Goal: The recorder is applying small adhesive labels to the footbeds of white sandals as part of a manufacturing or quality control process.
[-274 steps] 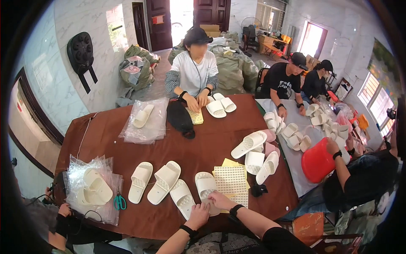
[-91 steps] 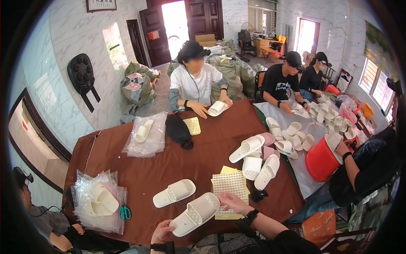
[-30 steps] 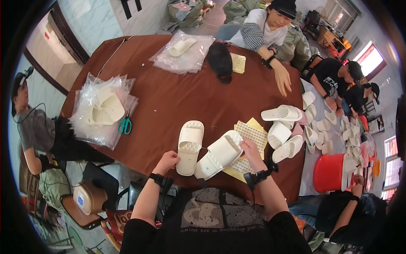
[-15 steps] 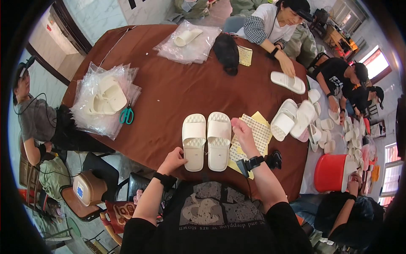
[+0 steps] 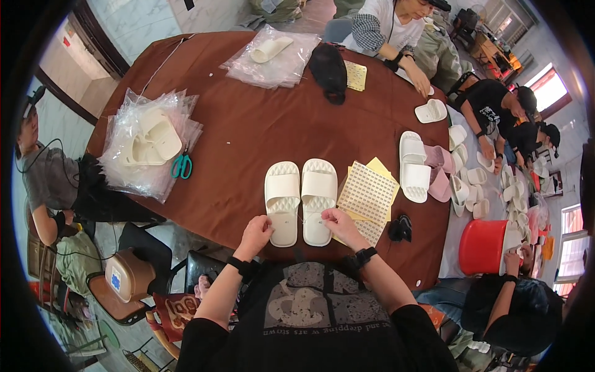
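Note:
A pair of off-white slippers lies side by side before me, toes pointing away: the left slipper (image 5: 282, 193) and the right slipper (image 5: 320, 186). My left hand (image 5: 255, 235) is closed at the left slipper's heel, fingertips on its outer edge. My right hand (image 5: 344, 225) is pinched over the right slipper's insole, near a small mark; anything between its fingertips is too small to make out. Beside that hand, yellow sticker sheets (image 5: 370, 193) with rows of small labels overlap on the brown cloth.
Clear plastic bags with white slippers (image 5: 158, 139) and teal scissors (image 5: 181, 166) lie left. More bags (image 5: 273, 68) and a black cap (image 5: 328, 71) are farther back. White slippers (image 5: 414, 167), pink slippers (image 5: 440, 170) and a red tub (image 5: 482, 246) stand right. Co-workers sit around.
My right hand has moved from above the sticker sheets down and left to the right slipper. Across the table, a co-worker's hand has shifted; white slippers at right are rearranged, exposing pink ones.

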